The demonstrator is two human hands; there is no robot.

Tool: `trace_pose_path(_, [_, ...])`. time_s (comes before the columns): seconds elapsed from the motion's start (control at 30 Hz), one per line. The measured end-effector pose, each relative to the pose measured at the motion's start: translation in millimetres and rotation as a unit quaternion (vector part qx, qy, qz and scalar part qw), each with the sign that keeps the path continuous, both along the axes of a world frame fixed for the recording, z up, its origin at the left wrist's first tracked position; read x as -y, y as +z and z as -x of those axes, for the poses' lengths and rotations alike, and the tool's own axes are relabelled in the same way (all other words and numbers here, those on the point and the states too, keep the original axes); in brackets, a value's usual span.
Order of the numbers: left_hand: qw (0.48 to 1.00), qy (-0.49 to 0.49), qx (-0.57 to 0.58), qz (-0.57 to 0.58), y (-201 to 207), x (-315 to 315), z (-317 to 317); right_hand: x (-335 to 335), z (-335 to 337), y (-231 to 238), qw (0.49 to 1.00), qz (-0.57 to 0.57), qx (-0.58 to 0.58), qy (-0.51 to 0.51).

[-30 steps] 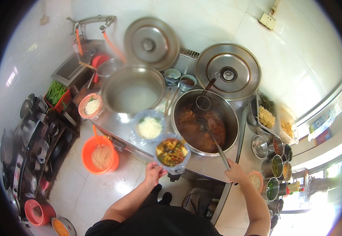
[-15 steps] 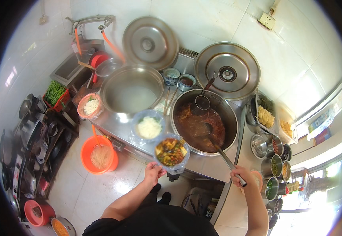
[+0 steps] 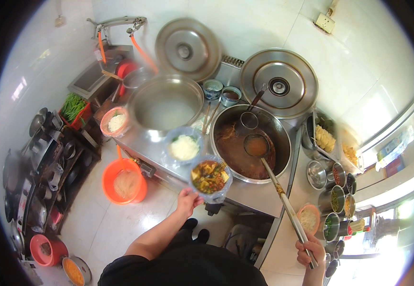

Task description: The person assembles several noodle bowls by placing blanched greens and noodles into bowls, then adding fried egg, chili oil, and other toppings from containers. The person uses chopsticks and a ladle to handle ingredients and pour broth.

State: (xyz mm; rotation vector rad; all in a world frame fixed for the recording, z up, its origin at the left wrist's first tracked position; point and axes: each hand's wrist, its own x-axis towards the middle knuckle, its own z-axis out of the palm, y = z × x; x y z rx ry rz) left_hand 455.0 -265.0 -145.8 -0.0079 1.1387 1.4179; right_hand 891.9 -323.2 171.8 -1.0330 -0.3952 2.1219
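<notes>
L hand (image 3: pixel 188 200) grips near rim of bowl (image 3: pixel 210 176), fingers closed on it; bowl full, sits at table (image 3: pixel 245 195) edge just beside pot (image 3: pixel 251 143). L forearm reaches up from low centre. R hand (image 3: pixel 309 250), far right, fingers wrapped round ladle (image 3: pixel 278 188) handle end; cup over broth. Step: ladling broth. Next prob needs level swing w/ ladle to bowl.
</notes>
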Motion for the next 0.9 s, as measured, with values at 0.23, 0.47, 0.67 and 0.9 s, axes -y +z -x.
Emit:
trace_pose_path(0.23, [1.0,0.023,0.005,0.007,-7,-2,-3,36,-4,9,0.997,0.037,-0.056,0.043])
trace_pose_path(0.47, [1.0,0.025,-0.002,0.009,-17,-2,-3,48,18,21,0.966,-0.028,0.179,0.184])
trace_pose_path(0.67, [1.0,0.027,-0.005,0.005,-18,-2,-4,51,26,25,0.932,-0.105,0.263,0.225])
trace_pose_path(0.9, [0.999,0.032,-0.022,0.014,-15,-1,-6,45,16,4,0.949,-0.074,0.237,0.196])
